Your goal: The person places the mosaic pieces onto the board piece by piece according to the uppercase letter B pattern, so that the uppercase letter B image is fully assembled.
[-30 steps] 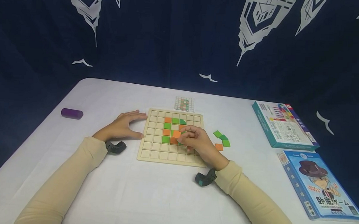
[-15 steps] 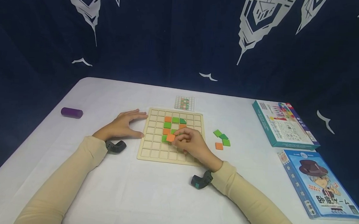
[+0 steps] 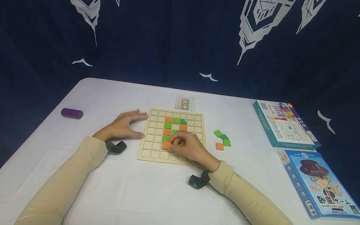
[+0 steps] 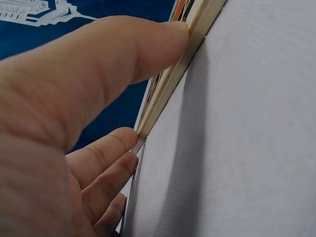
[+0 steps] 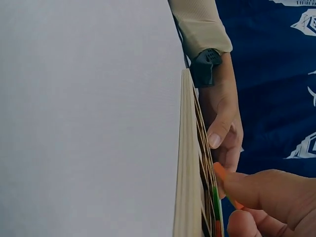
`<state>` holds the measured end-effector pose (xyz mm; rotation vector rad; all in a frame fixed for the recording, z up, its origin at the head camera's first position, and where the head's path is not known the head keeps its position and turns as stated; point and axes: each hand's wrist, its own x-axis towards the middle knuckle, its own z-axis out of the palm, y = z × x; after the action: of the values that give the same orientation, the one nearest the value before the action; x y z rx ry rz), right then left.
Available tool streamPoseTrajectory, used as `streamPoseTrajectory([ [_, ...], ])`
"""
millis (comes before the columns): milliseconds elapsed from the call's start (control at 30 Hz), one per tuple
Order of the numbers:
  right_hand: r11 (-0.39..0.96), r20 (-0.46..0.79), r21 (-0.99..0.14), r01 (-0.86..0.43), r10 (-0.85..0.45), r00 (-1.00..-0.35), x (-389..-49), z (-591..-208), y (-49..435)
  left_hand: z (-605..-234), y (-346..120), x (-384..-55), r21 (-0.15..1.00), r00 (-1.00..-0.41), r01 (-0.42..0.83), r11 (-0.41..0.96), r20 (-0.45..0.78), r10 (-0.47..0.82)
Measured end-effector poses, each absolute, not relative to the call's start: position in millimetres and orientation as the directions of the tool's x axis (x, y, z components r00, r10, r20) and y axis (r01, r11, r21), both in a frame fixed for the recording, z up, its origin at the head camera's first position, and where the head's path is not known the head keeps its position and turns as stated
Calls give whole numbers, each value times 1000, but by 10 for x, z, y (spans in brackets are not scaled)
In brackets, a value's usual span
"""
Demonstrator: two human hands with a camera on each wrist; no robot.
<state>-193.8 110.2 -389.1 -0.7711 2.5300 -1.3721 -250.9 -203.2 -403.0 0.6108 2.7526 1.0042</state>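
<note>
In the head view, my right hand (image 3: 191, 146) pinches an orange square tile (image 3: 166, 145) low over the wooden grid board (image 3: 150, 154), just below the column of laid tiles. The right wrist view shows the tile (image 5: 220, 171) tilted at the thumb tip, close over the board's surface. My left hand (image 3: 123, 125) lies at the board's left edge, fingers fairly straight, with thumb and fingertips right at the rim. Orange and green tiles fill several cells mid-board, such as a green square (image 3: 175, 120) and a dark green rounded piece (image 3: 183, 121). My right hand hides some cells.
Right of the board lie loose green tiles (image 3: 218, 133) and an orange tile (image 3: 219, 146). Behind it is a small pattern card (image 3: 185, 103). A purple cylinder (image 3: 71, 113) lies far left. A teal box (image 3: 286, 126) and a blue game box (image 3: 323, 187) lie at the right.
My right hand has carried the orange tile left and toward me, from over the laid tiles to just below their left column. My left hand has stayed still.
</note>
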Motion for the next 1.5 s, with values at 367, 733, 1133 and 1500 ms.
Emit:
streamPoseTrajectory([
  [367,521,30,-777,-352,-528,-849,-1923,-3846,1040,-4044,-2040,-2521,643,-908,323,695,3,419],
  [733,531,21,-764,-366,-547,-837,-1950,-3858,1040,-4037,-2036,-2520,651,-911,308,694,-8,412],
  [1133,384,-10,-871,-305,-636,-772,-2052,-3828,1201,-4045,-2055,-2507,643,-907,319,696,-7,422],
  [1500,305,-66,-937,-172,-636,-769,-2231,-3719,1500,-4048,-2059,-2506,637,-906,331,696,8,423],
])
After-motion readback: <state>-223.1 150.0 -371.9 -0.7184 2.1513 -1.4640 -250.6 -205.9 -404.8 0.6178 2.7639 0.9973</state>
